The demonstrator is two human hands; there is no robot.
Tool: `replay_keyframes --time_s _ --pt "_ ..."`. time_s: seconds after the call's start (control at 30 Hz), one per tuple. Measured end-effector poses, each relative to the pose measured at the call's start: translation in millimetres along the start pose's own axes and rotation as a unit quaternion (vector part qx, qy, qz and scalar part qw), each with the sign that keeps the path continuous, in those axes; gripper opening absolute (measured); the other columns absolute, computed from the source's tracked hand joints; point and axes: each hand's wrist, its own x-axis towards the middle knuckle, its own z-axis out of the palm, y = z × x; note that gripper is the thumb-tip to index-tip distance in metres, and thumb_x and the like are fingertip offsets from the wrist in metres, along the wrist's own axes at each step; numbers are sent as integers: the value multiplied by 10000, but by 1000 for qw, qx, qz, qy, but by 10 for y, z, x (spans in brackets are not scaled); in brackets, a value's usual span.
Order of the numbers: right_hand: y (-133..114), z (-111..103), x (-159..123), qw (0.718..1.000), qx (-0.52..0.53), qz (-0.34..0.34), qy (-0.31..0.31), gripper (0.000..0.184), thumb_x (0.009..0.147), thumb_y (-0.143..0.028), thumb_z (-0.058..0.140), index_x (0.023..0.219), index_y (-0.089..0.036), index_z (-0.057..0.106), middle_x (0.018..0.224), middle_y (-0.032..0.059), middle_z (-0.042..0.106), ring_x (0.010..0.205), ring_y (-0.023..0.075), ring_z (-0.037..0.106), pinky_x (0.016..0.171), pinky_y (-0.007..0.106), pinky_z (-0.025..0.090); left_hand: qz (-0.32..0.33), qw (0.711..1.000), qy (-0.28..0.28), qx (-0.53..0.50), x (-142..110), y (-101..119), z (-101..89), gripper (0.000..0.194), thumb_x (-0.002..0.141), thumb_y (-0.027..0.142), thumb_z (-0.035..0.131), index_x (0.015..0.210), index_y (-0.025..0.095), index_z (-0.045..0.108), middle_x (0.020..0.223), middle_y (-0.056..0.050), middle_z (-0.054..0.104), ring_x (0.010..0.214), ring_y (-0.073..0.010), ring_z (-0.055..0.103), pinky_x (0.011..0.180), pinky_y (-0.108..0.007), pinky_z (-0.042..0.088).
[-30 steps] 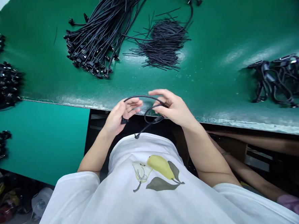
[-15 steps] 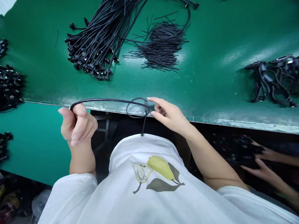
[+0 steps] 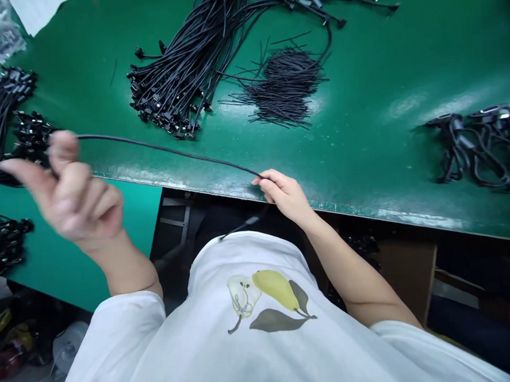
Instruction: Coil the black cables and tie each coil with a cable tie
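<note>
My right hand (image 3: 283, 192) pinches a thin black cable (image 3: 170, 151) between thumb and fingers, just over the table's front edge. From there the cable stretches left to the index finger of my left hand (image 3: 73, 193). Motion blurs that hand: its thumb and index finger stand apart, the others curl. Whether it grips the cable is hidden. Below my right hand, a dark strand with a grey sleeve (image 3: 251, 220) hangs near my shirt hem.
Beyond lie a big bundle of black cables (image 3: 163, 98) with connectors and a heap of short black strips (image 3: 289, 79). Coiled cables (image 3: 468, 143) rest on the right. More cable bundles (image 3: 5, 102) lie at left, near clear plastic bags (image 3: 6, 36). A lower green surface (image 3: 136, 221) adjoins the table's left front.
My left hand has swung up and left, its thumb and index finger spreading. My right hand has closed on the cable, now straighter, its loop gone. Another person's hands at right have left view.
</note>
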Motion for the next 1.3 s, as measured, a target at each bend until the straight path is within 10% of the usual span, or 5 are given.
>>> replay_keyframes --time_s 0.23,0.53,0.67,0.97,1.3 --pt "-432 -134 -184 940 -253 -222 -48 288 1022 -304 456 905 -180 688 805 42 728 692 143 646 614 262 396 188 842 -312 399 -112 -868 711 496 986 551 408 1198 167 640 1064 -100 727 1027 -200 674 903 -316 530" --pt "-510 -367 82 963 -201 -180 16 252 979 -385 558 983 -185 713 878 57 714 774 152 631 692 266 438 -158 846 -494 127 -90 -969 696 477 914 631 502 916 159 575 530 98 308 433 -60 265 454 -217 365" --pt "-434 -371 146 980 -42 -138 -137 392 1006 -468 457 1127 -191 708 1029 75 707 750 133 613 711 269 469 -265 773 -576 14 -90 -998 722 517 873 643 554 779 141 636 413 106 208 351 -60 196 363 -228 280" --pt "-445 -401 37 978 -171 -74 -97 301 977 -303 475 920 -187 747 787 17 737 668 129 629 637 251 384 -156 902 -399 53 28 -1090 751 431 862 467 693 1124 126 668 671 29 600 640 -92 614 892 -323 537" --pt "-395 -395 51 950 -285 -120 -44 309 1008 -368 470 1000 -213 737 970 40 764 875 183 698 693 282 445 -232 894 -380 -44 -55 -1128 807 317 898 394 647 926 85 712 487 101 280 407 -15 149 393 -131 288"
